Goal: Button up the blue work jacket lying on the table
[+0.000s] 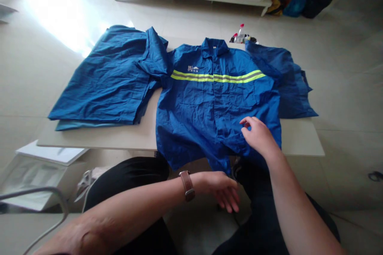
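Jacket [191, 115] of strong blue cloth lies spread, front up, on the pale table [302, 139], between a broad pile of blue cloth [104, 75] and a darker blue piece [293, 95] on the right. Its collar [222, 48] is at the far end, turned down to either side of a small neck opening, where a tiny pale label [214, 47] shows. A striped band [191, 75] crosses the chest, bright yellow-green along both edges and grey down the middle, meeting at the front closure in a slight dip. Above the band, on the left as seen, sits a small white emblem [193, 68] with lettering too small to read. Below it, pocket outlines [191, 95] show on either side of the closure, which looks done up over most of its length. The body is rumpled, with soft creases thickening toward the bottom, and the hem slips over the table's near edge in uneven folds. The right hand [256, 133] is over the lower right of the front, fingers curled toward the thumb; whether it pinches any cloth, I cannot tell. The left hand [223, 188], below a brown-strapped watch [187, 186], is empty, its fingers loosely spread near the hanging hem.
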Demonstrator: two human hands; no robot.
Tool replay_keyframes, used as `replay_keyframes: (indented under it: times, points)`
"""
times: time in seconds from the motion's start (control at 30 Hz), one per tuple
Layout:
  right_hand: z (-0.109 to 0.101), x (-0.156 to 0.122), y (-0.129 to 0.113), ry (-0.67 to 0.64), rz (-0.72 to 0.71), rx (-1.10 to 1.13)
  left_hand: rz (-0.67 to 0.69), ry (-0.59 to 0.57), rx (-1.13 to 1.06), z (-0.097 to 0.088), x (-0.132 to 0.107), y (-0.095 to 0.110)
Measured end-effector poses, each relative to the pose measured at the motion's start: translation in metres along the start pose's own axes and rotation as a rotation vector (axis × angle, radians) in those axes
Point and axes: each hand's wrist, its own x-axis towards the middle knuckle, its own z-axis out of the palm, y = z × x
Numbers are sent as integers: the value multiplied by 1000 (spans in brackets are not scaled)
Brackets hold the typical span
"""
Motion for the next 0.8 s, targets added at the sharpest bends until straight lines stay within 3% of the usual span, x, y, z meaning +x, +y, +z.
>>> replay_keyframes:
  times: [0.07,0.13,0.23,0.3,0.47,0.63,0.8]
  points:
    - [9,-3,-7,-72,-153,-62,24,-8,74,-3,-2,7]
    - [18,-8,-17,-204,-250,-88,85,78,151,-11,-6,17]
    - [29,-17,-33,-385,-271,-149,104,219,301,-24,-13,33]
    - [36,-22,-43,-431,-246,-236,83,279,366,-32,-20,42]
    - [43,-23,-56,-462,-179,-319,135,367,440,-40,-46,60]
    - [34,-16,-53,-470,-90,-260,437,683,507,-53,-69,74]
    - [25,-8,-40,-319,-55,-76,619,959,536,-66,-75,81]
